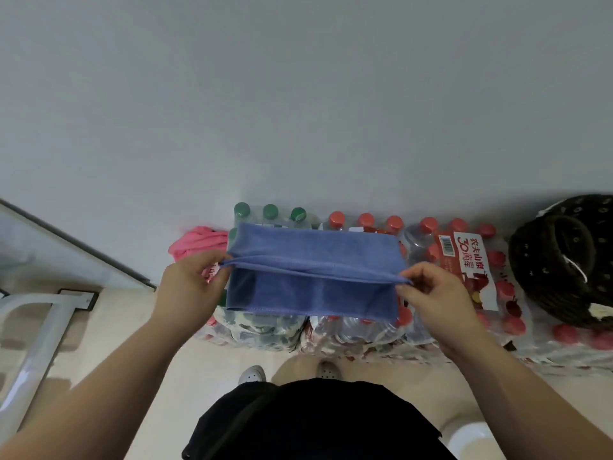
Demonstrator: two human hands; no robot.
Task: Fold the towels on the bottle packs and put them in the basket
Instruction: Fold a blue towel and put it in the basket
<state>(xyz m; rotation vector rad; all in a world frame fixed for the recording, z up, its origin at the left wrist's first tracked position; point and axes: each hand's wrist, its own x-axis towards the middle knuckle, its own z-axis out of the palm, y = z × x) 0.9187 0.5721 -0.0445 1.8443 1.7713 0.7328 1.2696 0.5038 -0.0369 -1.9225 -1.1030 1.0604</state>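
Left hand and right hand pinch blue towel (basket cropped)

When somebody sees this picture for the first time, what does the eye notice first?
First, the blue towel, stretched mid-frame above the bottle packs; the left hand and the right hand pinch its two ends. Next, a crumpled pink towel at the packs' left end by the wall, and a dark wicker basket at the far right.

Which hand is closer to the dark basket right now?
Right. The right hand pinches the blue towel at the end toward the basket; the left hand pinches the opposite end, beside the pink towel.
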